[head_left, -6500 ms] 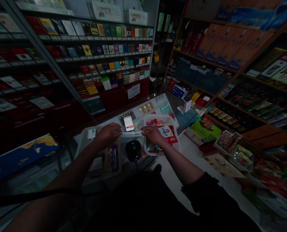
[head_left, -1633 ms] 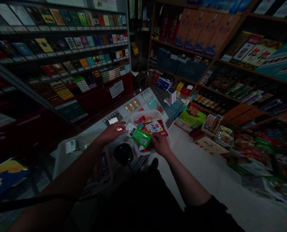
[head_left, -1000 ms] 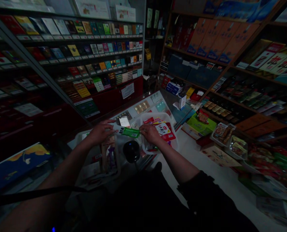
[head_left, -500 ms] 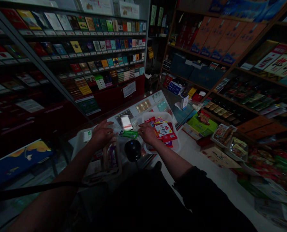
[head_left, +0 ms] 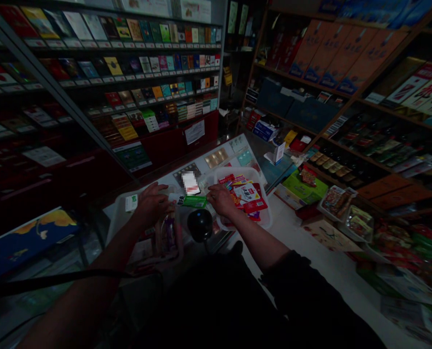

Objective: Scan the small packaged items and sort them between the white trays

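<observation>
A small green snack packet (head_left: 195, 201) with dark print and a whitish left end is stretched between my two hands. My right hand (head_left: 219, 198) pinches its right end with thumb and fingers. The fingers of my left hand (head_left: 153, 201) close at the whitish end, with one finger extended above it; the grip itself is partly hidden. Just below the packet stands a black, rounded scanner-like device (head_left: 200, 225). Under my right wrist is a clear plastic tub (head_left: 267, 213) of red snack packets (head_left: 250, 196). Another plastic tub (head_left: 119, 211) holding packets lies beneath my left hand.
A phone-like item (head_left: 191, 183) with a blurred screen lies on the glass counter (head_left: 225, 145) behind the packet. Shelves of cigarette packs (head_left: 158, 68) rise ahead. At right are boxed goods (head_left: 332, 58), bottles (head_left: 368, 138) and snack trays (head_left: 335, 201). A blue box (head_left: 30, 242) sits at left.
The green packet has turned slightly, so more of its flat face and whitish left end show. Both hands stay in nearly the same place.
</observation>
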The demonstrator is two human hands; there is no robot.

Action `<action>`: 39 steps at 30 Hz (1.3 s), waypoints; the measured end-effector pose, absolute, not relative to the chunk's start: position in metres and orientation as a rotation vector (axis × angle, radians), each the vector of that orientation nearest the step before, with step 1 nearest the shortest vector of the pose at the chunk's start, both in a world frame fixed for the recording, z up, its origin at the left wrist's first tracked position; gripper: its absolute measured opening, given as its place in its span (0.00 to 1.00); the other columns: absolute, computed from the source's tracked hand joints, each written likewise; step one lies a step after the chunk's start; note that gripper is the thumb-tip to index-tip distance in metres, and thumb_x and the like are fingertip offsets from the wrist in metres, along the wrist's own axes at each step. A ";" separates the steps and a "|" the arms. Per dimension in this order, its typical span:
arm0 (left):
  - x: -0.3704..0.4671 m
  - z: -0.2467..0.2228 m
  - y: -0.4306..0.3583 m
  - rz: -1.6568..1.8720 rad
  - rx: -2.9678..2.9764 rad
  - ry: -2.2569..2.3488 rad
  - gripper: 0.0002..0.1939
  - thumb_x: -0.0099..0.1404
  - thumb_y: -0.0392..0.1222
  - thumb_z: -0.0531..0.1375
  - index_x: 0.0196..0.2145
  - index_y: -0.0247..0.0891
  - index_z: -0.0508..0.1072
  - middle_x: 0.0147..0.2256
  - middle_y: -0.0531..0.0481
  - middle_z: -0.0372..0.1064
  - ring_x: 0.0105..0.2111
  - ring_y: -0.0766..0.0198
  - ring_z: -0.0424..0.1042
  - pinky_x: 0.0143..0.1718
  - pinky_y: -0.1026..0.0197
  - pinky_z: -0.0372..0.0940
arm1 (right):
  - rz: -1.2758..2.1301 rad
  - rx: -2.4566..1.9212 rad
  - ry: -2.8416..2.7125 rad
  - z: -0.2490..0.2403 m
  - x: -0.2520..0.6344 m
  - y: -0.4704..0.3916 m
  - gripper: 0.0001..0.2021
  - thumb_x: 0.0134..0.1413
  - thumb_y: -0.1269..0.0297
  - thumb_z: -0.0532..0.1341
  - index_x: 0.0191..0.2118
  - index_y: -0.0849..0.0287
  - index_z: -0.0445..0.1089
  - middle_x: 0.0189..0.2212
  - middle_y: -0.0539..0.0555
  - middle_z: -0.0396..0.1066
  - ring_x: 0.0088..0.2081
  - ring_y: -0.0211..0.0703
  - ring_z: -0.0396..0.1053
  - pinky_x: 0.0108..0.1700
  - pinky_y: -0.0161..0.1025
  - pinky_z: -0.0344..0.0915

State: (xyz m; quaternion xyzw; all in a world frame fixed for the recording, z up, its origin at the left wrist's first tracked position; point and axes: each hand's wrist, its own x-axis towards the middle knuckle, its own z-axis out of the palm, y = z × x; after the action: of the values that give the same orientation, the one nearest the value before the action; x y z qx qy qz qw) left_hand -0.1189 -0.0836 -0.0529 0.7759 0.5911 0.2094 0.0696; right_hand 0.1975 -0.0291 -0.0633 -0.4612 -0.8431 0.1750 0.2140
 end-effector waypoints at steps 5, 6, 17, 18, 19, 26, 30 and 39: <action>-0.115 -0.058 -0.093 0.733 2.276 1.828 0.15 0.69 0.51 0.58 0.33 0.42 0.81 0.58 0.44 0.72 0.67 0.45 0.59 0.69 0.38 0.54 | 0.471 -1.293 -2.339 -0.061 0.196 -0.030 0.08 0.67 0.69 0.62 0.43 0.58 0.81 0.53 0.59 0.79 0.57 0.51 0.72 0.65 0.50 0.62; -0.114 -0.058 -0.095 0.749 2.267 1.847 0.16 0.69 0.51 0.57 0.33 0.42 0.81 0.58 0.44 0.72 0.67 0.44 0.59 0.70 0.38 0.54 | 0.472 -1.293 -2.335 -0.061 0.195 -0.030 0.08 0.67 0.69 0.62 0.44 0.58 0.81 0.53 0.59 0.79 0.57 0.51 0.72 0.65 0.50 0.62; -0.098 -0.046 -0.116 0.835 2.161 1.899 0.13 0.67 0.50 0.58 0.31 0.42 0.79 0.57 0.44 0.72 0.66 0.41 0.59 0.69 0.34 0.53 | 0.544 -1.296 -2.273 -0.063 0.194 -0.031 0.05 0.65 0.69 0.65 0.39 0.56 0.80 0.52 0.58 0.79 0.56 0.50 0.71 0.63 0.49 0.62; -0.097 -0.047 -0.117 0.844 2.152 1.911 0.14 0.67 0.50 0.58 0.31 0.42 0.78 0.57 0.44 0.72 0.66 0.41 0.59 0.68 0.34 0.54 | 0.552 -1.288 -2.270 -0.063 0.194 -0.031 0.05 0.65 0.69 0.65 0.39 0.56 0.80 0.51 0.57 0.79 0.56 0.50 0.72 0.63 0.48 0.62; -0.097 -0.048 -0.117 0.847 2.147 1.925 0.14 0.68 0.50 0.58 0.31 0.41 0.78 0.57 0.44 0.72 0.66 0.41 0.59 0.68 0.34 0.54 | 0.566 -1.281 -2.266 -0.063 0.194 -0.031 0.05 0.65 0.70 0.65 0.39 0.56 0.80 0.49 0.57 0.79 0.55 0.49 0.72 0.63 0.48 0.62; -0.102 -0.050 -0.125 0.877 2.140 1.934 0.14 0.69 0.51 0.59 0.36 0.41 0.79 0.58 0.42 0.72 0.64 0.43 0.63 0.68 0.35 0.56 | 0.750 -1.343 -2.179 -0.052 0.186 -0.038 0.08 0.66 0.72 0.61 0.40 0.57 0.79 0.42 0.55 0.80 0.47 0.47 0.75 0.54 0.42 0.66; -0.107 -0.044 -0.141 0.962 2.007 1.960 0.13 0.68 0.51 0.59 0.35 0.41 0.77 0.60 0.40 0.70 0.61 0.44 0.68 0.65 0.37 0.62 | 0.772 -1.301 -2.187 -0.042 0.179 -0.046 0.06 0.65 0.72 0.63 0.39 0.57 0.78 0.42 0.55 0.80 0.47 0.48 0.75 0.53 0.41 0.66; -0.136 -0.022 -0.208 1.021 1.615 2.143 0.16 0.68 0.58 0.57 0.34 0.43 0.74 0.59 0.46 0.72 0.59 0.49 0.72 0.62 0.46 0.68 | 0.803 -1.032 -2.139 0.006 0.151 -0.082 0.04 0.62 0.70 0.66 0.35 0.55 0.75 0.40 0.53 0.77 0.47 0.46 0.74 0.54 0.42 0.67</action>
State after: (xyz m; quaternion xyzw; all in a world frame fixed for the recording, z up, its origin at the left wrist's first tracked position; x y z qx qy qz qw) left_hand -0.1359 -0.2081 -0.0219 0.5573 0.7397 0.3523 0.1347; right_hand 0.1508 -0.0821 0.0058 -0.3910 -0.8107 0.3042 0.3120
